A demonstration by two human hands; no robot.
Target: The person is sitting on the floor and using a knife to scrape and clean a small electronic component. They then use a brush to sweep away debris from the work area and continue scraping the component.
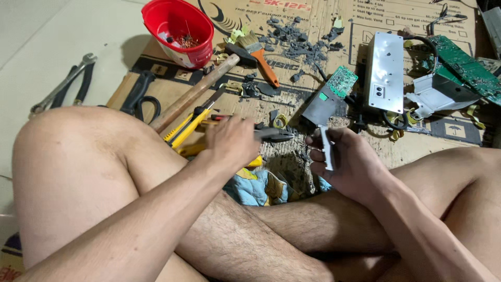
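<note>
Small white plastic strip (327, 149), narrow and upright, pinched in right hand (344, 164); above it, at 12 o'clock, grey metal plate (324, 107) carrying green circuit board (342, 81), tilted; whether plate and strip are joined cannot be told. Right hand closed round strip, fingers curled, thumb on front edge, forearm running in from 5 o'clock. Left hand (229, 142) blurred, clenched on pliers (274, 134), dark jaws pointing toward 3 o'clock, tips just beside right hand. Left forearm entering from 7 o'clock across bent knee.

Cardboard sheet (156, 86) on floor as working ground. Yellow utility knife (190, 125) near left hand at 10 o'clock; wooden-handled hammer (195, 93) beyond it. Red bowl (177, 31) at 11 o'clock, well apart. Silver metal box (385, 73) at 1 o'clock. Open cardboard between hands narrow, crowded by grey debris (302, 44) farther up.
</note>
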